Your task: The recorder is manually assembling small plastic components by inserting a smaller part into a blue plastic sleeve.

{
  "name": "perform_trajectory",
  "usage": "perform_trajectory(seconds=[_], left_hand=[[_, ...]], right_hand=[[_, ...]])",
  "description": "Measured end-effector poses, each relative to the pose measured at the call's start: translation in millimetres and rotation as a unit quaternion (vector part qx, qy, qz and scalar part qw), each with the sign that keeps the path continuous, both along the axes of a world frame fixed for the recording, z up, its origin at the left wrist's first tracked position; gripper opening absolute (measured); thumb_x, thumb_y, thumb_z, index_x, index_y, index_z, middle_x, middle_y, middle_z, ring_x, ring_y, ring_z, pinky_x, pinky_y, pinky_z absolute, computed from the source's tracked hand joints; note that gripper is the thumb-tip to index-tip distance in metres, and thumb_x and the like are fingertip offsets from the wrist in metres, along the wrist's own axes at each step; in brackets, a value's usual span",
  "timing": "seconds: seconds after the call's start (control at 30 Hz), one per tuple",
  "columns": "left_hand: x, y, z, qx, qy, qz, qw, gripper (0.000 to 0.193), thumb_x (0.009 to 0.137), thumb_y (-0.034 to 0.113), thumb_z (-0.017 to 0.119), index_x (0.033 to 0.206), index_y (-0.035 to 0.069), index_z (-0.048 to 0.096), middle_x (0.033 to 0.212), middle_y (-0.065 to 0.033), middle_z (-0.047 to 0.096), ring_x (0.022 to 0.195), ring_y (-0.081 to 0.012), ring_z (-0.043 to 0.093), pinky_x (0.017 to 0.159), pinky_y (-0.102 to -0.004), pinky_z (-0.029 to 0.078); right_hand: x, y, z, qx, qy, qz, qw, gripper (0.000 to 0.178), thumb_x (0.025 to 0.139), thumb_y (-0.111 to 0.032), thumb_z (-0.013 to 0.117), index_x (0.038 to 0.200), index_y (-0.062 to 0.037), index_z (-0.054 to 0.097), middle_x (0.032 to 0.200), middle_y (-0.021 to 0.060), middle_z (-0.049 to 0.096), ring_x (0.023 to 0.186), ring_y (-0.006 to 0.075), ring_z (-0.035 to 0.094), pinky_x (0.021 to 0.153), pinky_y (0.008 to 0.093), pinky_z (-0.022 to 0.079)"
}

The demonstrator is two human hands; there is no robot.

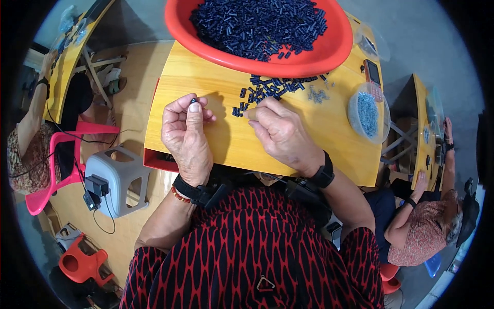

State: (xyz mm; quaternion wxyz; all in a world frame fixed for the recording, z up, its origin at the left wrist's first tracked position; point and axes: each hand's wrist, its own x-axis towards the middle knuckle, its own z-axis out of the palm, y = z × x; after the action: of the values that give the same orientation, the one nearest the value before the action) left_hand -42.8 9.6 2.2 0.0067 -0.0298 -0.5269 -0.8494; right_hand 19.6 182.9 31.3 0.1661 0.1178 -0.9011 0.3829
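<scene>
Between the thumb and fingers of my left hand a small dark blue plastic piece is pinched, mostly covered by the fingertips. My right hand is closed, its fingertips at the near edge of a loose pile of dark blue plastic pieces on the yellow table. Whether those fingers hold anything is hidden. Behind the pile stands a wide red basin heaped with many more of the same short, tube-like pieces. Some small silvery metal parts lie right of the pile.
A clear round tub of small metal parts sits at the table's right, beside a red and black phone-like device. A grey stool and a pink chair stand left. Other people work at tables on both sides.
</scene>
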Motion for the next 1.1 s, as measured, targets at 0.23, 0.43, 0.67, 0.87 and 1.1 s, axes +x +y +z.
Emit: perform_trajectory(seconds=[0.23,0.43,0.67,0.87,1.1], left_hand=[[0,6,2,-0.078,0.034,-0.040,0.996,0.011,0.096,0.004,0.057,0.107,0.000,0.056,0.107,-0.0132,0.067,0.089,-0.0154,0.065,0.082,-0.0303,0.054],[1,10,2,-0.101,0.036,-0.108,0.988,0.011,0.097,0.002,0.055,0.108,-0.001,0.055,0.109,-0.0157,0.067,0.100,-0.0186,0.065,0.091,-0.0307,0.052],[2,11,7,-0.122,0.048,-0.102,0.986,0.012,0.093,-0.004,0.057,0.104,-0.002,0.057,0.103,-0.0085,0.066,0.094,-0.0102,0.061,0.086,-0.0241,0.049],[0,6,3,-0.156,0.068,-0.076,0.982,0.013,0.094,0.005,0.061,0.107,0.000,0.060,0.099,-0.0062,0.065,0.077,-0.0079,0.057,0.071,-0.0231,0.049],[12,7,27,-0.133,0.040,-0.083,0.987,0.016,0.094,0.004,0.061,0.109,-0.001,0.059,0.096,-0.0087,0.065,0.071,-0.0090,0.058,0.063,-0.0217,0.051]], right_hand=[[-4,1,-5,0.053,0.002,0.024,0.998,0.007,0.078,0.003,0.059,0.076,-0.0006,0.053,0.076,0.0131,0.050,0.073,0.0309,0.058,0.061,0.0402,0.050],[1,4,-4,0.089,0.004,0.021,0.996,0.005,0.079,0.002,0.060,0.079,-0.0013,0.056,0.078,0.0143,0.051,0.068,0.0334,0.058,0.061,0.0416,0.049],[4,9,2,0.016,-0.050,-0.018,0.998,0.007,0.080,0.000,0.064,0.086,-0.0005,0.061,0.081,0.0153,0.054,0.072,0.0348,0.059,0.063,0.0413,0.049],[6,10,-1,0.027,-0.052,0.003,0.998,0.007,0.080,0.002,0.064,0.087,0.0009,0.060,0.083,0.0149,0.054,0.073,0.0351,0.059,0.064,0.0427,0.049],[20,10,4,-0.116,-0.084,-0.024,0.989,0.010,0.085,0.000,0.065,0.094,0.0014,0.063,0.085,0.0110,0.059,0.070,0.0212,0.061,0.062,0.0326,0.049]])
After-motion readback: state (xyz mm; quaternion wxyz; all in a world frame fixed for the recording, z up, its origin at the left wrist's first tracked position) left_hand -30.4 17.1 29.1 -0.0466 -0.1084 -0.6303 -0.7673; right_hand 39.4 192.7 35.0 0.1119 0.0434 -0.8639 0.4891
